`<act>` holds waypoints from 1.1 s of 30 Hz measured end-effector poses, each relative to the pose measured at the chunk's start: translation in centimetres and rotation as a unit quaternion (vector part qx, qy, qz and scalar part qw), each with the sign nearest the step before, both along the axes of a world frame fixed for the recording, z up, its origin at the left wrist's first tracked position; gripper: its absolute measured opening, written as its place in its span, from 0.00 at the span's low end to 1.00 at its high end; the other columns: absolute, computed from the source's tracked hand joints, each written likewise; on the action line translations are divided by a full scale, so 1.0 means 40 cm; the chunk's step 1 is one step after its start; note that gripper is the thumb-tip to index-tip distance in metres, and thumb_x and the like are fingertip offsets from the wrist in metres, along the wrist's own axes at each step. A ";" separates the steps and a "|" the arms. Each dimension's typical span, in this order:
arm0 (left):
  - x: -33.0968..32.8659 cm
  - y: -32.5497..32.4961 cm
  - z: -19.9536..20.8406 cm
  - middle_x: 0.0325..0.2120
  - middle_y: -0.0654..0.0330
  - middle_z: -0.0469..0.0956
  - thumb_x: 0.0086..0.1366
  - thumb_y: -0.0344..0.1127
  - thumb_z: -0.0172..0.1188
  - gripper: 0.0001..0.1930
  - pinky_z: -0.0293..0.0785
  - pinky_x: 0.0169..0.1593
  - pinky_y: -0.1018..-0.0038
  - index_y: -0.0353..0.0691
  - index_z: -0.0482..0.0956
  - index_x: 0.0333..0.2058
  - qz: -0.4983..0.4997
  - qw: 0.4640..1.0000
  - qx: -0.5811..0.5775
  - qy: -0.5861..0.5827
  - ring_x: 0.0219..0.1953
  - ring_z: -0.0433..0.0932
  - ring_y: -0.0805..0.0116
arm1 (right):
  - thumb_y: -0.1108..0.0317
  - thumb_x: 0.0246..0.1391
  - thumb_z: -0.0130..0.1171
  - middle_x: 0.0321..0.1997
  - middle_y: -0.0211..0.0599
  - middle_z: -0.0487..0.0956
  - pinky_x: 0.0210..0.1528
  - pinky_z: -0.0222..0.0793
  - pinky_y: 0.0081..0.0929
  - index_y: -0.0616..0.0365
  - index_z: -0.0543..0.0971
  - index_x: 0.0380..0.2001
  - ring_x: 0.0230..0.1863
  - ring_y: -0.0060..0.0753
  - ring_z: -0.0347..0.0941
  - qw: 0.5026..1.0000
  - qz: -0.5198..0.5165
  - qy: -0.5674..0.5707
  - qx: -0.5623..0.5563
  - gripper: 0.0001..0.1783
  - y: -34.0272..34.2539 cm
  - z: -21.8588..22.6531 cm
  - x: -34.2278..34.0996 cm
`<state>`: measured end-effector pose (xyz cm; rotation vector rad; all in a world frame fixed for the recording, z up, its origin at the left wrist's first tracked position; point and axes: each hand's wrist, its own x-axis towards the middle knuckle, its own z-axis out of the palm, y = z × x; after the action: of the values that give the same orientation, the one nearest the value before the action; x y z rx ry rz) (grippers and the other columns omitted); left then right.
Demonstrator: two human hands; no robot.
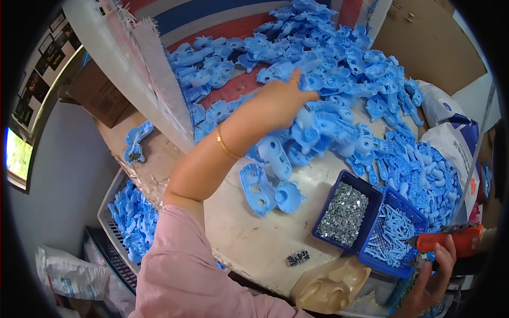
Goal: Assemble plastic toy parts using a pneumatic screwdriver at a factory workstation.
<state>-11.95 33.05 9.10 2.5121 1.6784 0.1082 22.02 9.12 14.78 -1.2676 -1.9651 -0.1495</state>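
Observation:
My left hand reaches across the table onto a heap of light-blue moulded plastic parts. Two of its fingers show, stretched apart over the heap; the others are hidden. Blue pieces lie against and below this hand, slightly blurred. Closer to me, a few loose blue shells and a blue cup-shaped part rest on the table. At the lower right, my right hand has its fingers apart beside an orange-red power screwdriver, with no grip around its body visible.
A dark blue bin holds small silver screws; a blue basket beside it holds thin blue pieces. A tan moulded tray and a small dark oval item are near the front edge. At left stands a crate of blue parts.

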 end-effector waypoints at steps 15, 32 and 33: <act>-0.496 0.355 -0.201 0.66 0.48 0.62 0.56 0.57 0.61 0.34 0.52 0.67 0.42 0.46 0.74 0.59 0.603 0.788 0.071 -0.098 0.68 0.56 0.43 | 0.82 0.54 0.49 0.52 0.50 0.76 0.66 0.58 0.48 0.65 0.73 0.47 0.64 0.54 0.65 0.995 -0.020 -0.064 -0.078 0.16 -0.014 -0.035 0.051; -0.266 0.240 -0.150 0.70 0.45 0.53 0.47 0.69 0.67 0.54 0.50 0.70 0.59 0.37 0.65 0.65 0.284 0.901 -0.301 -0.128 0.72 0.52 0.49 | 0.82 0.49 0.56 0.44 0.49 0.80 0.58 0.67 0.44 0.66 0.78 0.39 0.53 0.51 0.75 0.993 0.022 0.086 -0.076 0.12 -0.024 -0.041 0.019; -0.258 0.241 -0.173 0.70 0.46 0.54 0.49 0.68 0.66 0.52 0.51 0.70 0.59 0.38 0.65 0.66 0.288 0.903 -0.294 -0.121 0.71 0.53 0.49 | 0.82 0.51 0.55 0.48 0.49 0.79 0.59 0.65 0.40 0.65 0.78 0.41 0.55 0.47 0.74 0.991 0.048 0.085 -0.090 0.13 -0.027 -0.037 0.017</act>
<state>-22.27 42.69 2.16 1.4687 1.9214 -0.0347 22.69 8.06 13.31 -1.2511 -1.9198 0.1839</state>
